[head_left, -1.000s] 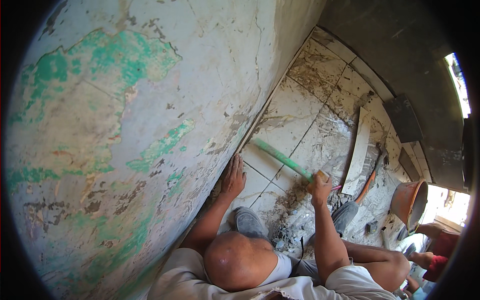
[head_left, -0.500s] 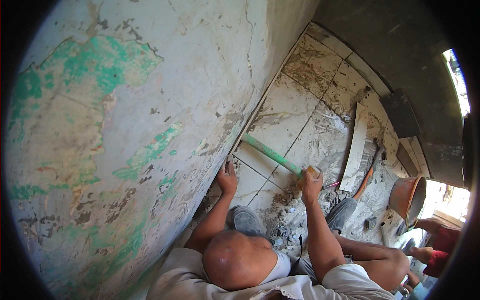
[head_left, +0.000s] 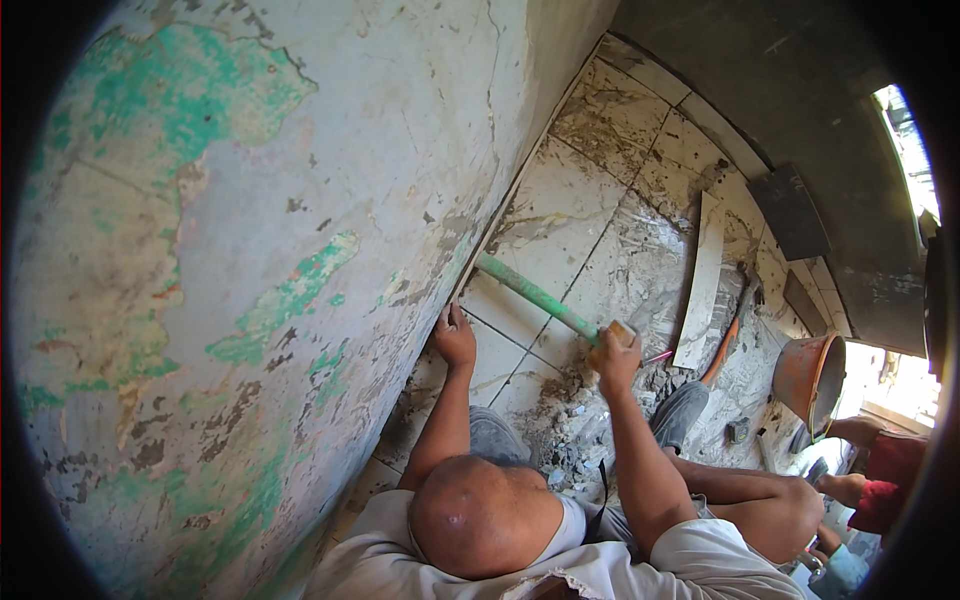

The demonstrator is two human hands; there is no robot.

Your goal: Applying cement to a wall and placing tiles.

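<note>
My right hand (head_left: 615,360) is closed around the near end of a long green rod (head_left: 537,297), where a yellowish-brown block (head_left: 621,331) shows at the fingers. Whether block and rod are one tool I cannot tell. The rod's far end lies at the foot of the wall (head_left: 330,190). My left hand (head_left: 455,337) is by the seam of wall and floor, its fingers extended at the wall's base and nothing visible in them. Dusty white floor tiles (head_left: 507,308) lie between my hands.
Broken rubble (head_left: 575,430) lies between my shoes. Right of it are a long tile strip (head_left: 701,285), an orange-handled tool (head_left: 722,350), a dark panel piece (head_left: 789,213) and an orange bucket (head_left: 806,378). Another person's red sleeve (head_left: 884,490) shows at the lower right.
The view has shifted slightly, so most things sit a little higher and further left. My right hand still grips the rod, and my left hand stays at the wall's base.
</note>
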